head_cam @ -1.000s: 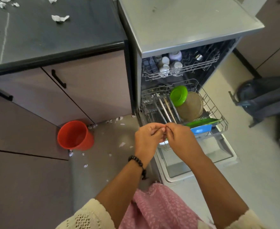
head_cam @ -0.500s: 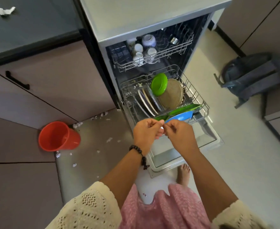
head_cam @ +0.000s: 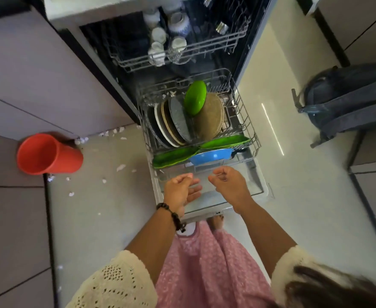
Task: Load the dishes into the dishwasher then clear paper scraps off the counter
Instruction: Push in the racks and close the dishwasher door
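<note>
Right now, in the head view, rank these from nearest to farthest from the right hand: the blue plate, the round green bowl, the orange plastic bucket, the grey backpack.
From the right hand:
1. Blue plate, just beyond the fingers at the lower rack's front.
2. Round green bowl, standing on edge deeper in that rack.
3. Grey backpack, on the floor to the right.
4. Orange plastic bucket, lying on the floor far left.

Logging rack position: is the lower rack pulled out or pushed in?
Pulled out: the lower rack sits over the open door, plates exposed.
</note>
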